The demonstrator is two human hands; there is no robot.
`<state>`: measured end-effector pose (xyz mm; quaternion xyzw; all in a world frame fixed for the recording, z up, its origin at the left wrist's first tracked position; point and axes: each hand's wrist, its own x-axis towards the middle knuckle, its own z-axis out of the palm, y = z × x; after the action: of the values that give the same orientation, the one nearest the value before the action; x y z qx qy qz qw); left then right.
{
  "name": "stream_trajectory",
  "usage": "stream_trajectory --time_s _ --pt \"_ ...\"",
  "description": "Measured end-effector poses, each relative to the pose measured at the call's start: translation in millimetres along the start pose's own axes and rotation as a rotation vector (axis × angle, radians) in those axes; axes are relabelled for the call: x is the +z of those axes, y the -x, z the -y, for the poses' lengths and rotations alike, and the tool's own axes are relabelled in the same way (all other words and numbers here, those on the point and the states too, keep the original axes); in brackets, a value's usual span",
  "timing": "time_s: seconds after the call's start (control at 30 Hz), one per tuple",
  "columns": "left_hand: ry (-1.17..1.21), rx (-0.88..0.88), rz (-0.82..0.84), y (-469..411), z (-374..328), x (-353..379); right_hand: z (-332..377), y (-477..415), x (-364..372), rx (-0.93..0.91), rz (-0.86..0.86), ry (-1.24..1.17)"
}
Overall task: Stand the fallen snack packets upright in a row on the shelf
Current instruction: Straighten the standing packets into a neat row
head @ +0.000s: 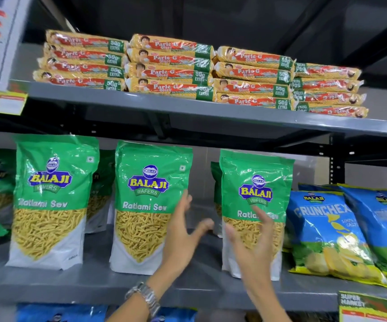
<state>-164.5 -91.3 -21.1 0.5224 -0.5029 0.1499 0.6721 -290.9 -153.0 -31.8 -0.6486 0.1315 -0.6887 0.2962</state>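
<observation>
Three green Balaji Ratlami Sev packets stand upright along the front of the grey middle shelf (95, 281): a left packet (50, 201), a middle packet (148, 205) and a right packet (255, 196). More green packets stand behind them. My left hand (184, 231), with a metal watch on the wrist, is spread open at the middle packet's right edge, fingertips touching it. My right hand (253, 242) lies flat with fingers apart against the front of the right packet. Neither hand grips a packet.
Blue Crunchex bags (327, 233) lean at the right end of the shelf. Stacked Parle-G biscuit packs (169, 66) fill the upper shelf (188, 105). A price tag (365, 307) hangs at the shelf's front edge. Blue bags (60, 313) show on the shelf below.
</observation>
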Motion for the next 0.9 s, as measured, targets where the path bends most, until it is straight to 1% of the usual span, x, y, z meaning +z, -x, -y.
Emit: stream_trajectory --time_s 0.07,0.1,0.13,0.17,0.2,0.27,0.37,0.4,0.43,0.5,0.67,0.8,0.9 --pt "-0.031 0.089 -0.29 -6.9 -0.9 -35.5 12.3 5.9 40.6 0.041 0.163 -0.075" --pt "-0.051 0.1 -0.381 -9.2 0.4 -52.0 13.0 6.5 58.8 0.098 0.236 -0.081" --pt "-0.082 0.095 -0.431 -10.3 3.3 -69.0 13.0 6.8 76.9 0.192 0.301 -0.084" --pt "-0.13 0.069 -0.446 -10.2 9.1 -85.9 11.8 9.0 93.9 0.294 0.358 -0.091" --pt "-0.174 0.022 -0.432 -10.6 16.5 -97.2 8.0 9.8 105.4 0.38 0.403 -0.098" --pt "-0.217 -0.144 -0.353 -8.9 33.7 -120.1 1.9 15.2 122.7 0.488 0.476 -0.119" --pt "-0.09 -0.431 -0.185 -5.6 50.0 -141.9 -10.2 24.4 133.1 0.559 0.556 -0.13" --pt "-0.062 -0.508 -0.11 -3.7 53.8 -145.1 -13.7 26.5 132.4 0.569 0.573 -0.141" --pt "-0.049 -0.546 -0.03 -1.8 56.8 -146.6 -17.3 27.5 130.9 0.572 0.583 -0.156" --pt "-0.054 -0.531 0.062 1.0 62.1 -148.3 -23.0 26.3 128.6 0.571 0.61 -0.195" --pt "-0.02 -0.487 0.046 3.4 61.2 -139.8 -32.0 18.3 117.1 0.584 0.651 -0.274" --pt "-0.017 -0.511 0.061 6.5 63.3 -131.3 -36.4 14.7 105.7 0.589 0.633 -0.285" --pt "-0.029 -0.497 0.06 9.0 62.4 -128.6 -29.9 14.8 102.1 0.566 0.619 -0.316"
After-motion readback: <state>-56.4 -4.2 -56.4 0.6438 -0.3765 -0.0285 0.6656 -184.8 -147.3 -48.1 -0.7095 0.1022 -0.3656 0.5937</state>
